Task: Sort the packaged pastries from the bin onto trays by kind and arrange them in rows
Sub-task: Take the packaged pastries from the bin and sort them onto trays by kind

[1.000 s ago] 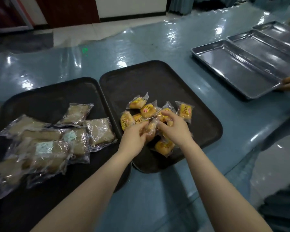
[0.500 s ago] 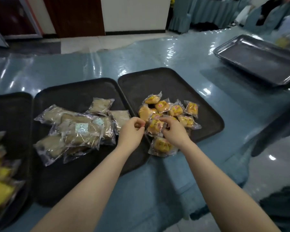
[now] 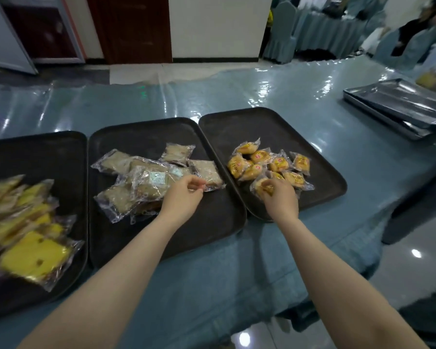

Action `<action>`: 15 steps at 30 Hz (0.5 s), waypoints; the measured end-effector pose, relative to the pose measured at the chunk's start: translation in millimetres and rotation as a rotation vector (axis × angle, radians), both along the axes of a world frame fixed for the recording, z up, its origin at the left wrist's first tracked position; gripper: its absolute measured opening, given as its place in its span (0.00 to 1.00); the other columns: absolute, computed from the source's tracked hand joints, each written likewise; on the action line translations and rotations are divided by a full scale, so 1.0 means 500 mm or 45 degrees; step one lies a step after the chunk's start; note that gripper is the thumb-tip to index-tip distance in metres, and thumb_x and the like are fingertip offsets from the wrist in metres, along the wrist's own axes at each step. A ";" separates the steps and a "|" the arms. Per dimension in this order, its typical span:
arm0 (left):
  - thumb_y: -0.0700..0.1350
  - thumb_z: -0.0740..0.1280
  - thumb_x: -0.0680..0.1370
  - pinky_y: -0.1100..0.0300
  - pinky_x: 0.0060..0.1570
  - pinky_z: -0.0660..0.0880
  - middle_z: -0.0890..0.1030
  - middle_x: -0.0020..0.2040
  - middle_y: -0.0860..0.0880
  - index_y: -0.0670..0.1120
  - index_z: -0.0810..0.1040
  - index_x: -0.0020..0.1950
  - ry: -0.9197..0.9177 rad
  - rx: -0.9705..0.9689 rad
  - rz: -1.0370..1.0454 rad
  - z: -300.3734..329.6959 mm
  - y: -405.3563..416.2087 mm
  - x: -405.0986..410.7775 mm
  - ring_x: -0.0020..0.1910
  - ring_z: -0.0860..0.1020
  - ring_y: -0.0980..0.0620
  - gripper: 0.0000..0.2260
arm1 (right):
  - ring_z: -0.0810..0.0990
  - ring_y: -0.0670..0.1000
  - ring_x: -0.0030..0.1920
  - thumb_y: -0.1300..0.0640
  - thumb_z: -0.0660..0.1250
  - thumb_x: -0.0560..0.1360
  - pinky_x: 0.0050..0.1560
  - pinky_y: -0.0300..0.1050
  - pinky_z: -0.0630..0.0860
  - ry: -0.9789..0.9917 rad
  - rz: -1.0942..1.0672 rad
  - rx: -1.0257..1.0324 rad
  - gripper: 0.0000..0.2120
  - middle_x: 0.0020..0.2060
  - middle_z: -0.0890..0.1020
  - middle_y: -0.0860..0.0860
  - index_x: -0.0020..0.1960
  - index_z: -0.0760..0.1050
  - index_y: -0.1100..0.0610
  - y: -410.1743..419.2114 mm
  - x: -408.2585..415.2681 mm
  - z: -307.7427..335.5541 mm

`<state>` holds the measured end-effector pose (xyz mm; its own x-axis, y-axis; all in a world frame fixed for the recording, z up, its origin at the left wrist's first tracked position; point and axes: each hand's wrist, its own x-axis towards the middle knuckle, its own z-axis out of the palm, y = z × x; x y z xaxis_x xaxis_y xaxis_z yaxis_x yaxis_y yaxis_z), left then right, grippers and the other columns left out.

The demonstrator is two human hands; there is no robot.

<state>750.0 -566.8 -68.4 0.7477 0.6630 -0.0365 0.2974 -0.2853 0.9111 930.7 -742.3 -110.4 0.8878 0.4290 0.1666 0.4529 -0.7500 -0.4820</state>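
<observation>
Everywhere crinkly clear wrappers (image 3: 151, 180), matte trays (image 3: 146, 132)

Both forearms are bare to the hands (image 3: 184, 197), no sleeves or jewellery showing.

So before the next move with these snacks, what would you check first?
1. Right hand grips a round yellow pastry: ok.
2. Left hand pinches a brown pastry's wrapper: cannot tell.
3. Each kind on its own tray: ok.
4. Round pastries in rows on the right tray: not ok, heaped.
5. Brown pastries in rows on the middle tray: not ok, piled.
</observation>
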 end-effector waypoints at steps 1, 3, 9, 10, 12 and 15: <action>0.39 0.65 0.76 0.62 0.42 0.76 0.80 0.47 0.52 0.51 0.78 0.48 -0.009 -0.002 0.004 0.003 0.003 0.005 0.47 0.78 0.54 0.07 | 0.74 0.55 0.60 0.56 0.69 0.75 0.53 0.51 0.73 -0.025 -0.012 0.041 0.09 0.59 0.78 0.50 0.55 0.79 0.53 0.006 0.012 0.003; 0.38 0.65 0.76 0.68 0.34 0.75 0.81 0.47 0.51 0.49 0.79 0.50 -0.029 -0.021 0.017 0.008 0.009 0.020 0.47 0.79 0.54 0.07 | 0.72 0.55 0.62 0.56 0.68 0.75 0.56 0.52 0.72 -0.016 -0.008 0.060 0.11 0.60 0.77 0.51 0.58 0.78 0.53 0.021 0.040 0.005; 0.38 0.65 0.76 0.58 0.43 0.77 0.81 0.46 0.52 0.51 0.78 0.47 -0.021 -0.057 0.072 0.017 0.020 0.081 0.48 0.79 0.53 0.08 | 0.66 0.55 0.71 0.51 0.67 0.75 0.67 0.54 0.67 0.178 0.129 0.005 0.19 0.70 0.70 0.51 0.65 0.74 0.51 0.059 0.105 -0.008; 0.38 0.65 0.76 0.54 0.47 0.78 0.81 0.47 0.51 0.51 0.78 0.48 -0.008 -0.062 0.080 0.017 0.022 0.089 0.48 0.79 0.52 0.08 | 0.68 0.54 0.70 0.51 0.67 0.75 0.67 0.54 0.68 0.175 0.159 0.058 0.18 0.69 0.71 0.51 0.64 0.74 0.51 0.067 0.109 -0.007; 0.39 0.65 0.76 0.48 0.52 0.77 0.81 0.47 0.51 0.51 0.78 0.48 0.005 -0.077 0.092 0.019 0.027 0.102 0.48 0.80 0.52 0.07 | 0.70 0.52 0.67 0.52 0.66 0.76 0.66 0.54 0.70 0.133 0.238 0.135 0.17 0.65 0.75 0.49 0.64 0.74 0.50 0.087 0.112 0.004; 0.39 0.65 0.76 0.51 0.54 0.76 0.82 0.48 0.52 0.54 0.77 0.46 -0.033 -0.063 0.103 0.032 0.038 0.101 0.49 0.79 0.54 0.09 | 0.73 0.49 0.64 0.54 0.66 0.76 0.65 0.51 0.71 0.078 0.387 0.207 0.15 0.61 0.78 0.48 0.63 0.75 0.52 0.133 0.107 0.033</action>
<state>800.4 -547.7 -52.6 0.6931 0.7189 -0.0522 0.2937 -0.2155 0.9313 984.1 -675.7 -93.9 0.7339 0.6476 0.2053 0.6105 -0.4962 -0.6173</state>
